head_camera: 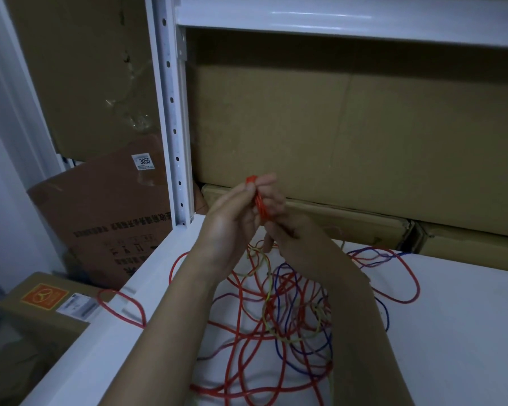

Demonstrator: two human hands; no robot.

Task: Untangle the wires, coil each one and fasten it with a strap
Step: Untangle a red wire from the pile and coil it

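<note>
Here both hands meet in front of the chest, well above the white surface (452, 317), and between them sits a small red coil (258, 205), a tight bundle of loops standing roughly upright with its long axis running top to bottom. The left hand (232, 221) pinches the coil's upper part between thumb and fingers; the right hand (279, 218) curls its fingers round the other side, lower down. No strap can be made out in either hand.

The relation that matters next: the loose red wire (238, 312) falls from the coil straight down into the tangle (291, 312) directly below the hands, where it crosses blue wire (279, 291) and yellow-green wire (266, 288). So the feed probably has to come upward from beneath, and the right hand, lower on the coil, looks nearer to it. A red loop (123, 309) hangs over the surface's left edge.

As for writing, a white sticker (143, 162) on the leaning brown carton (100, 218) reads "3055"; that carton also bears dark printed characters, upside down and not legible. A lower box (41, 312) carries an orange label (45, 295) with a three-pointed emblem.
</note>
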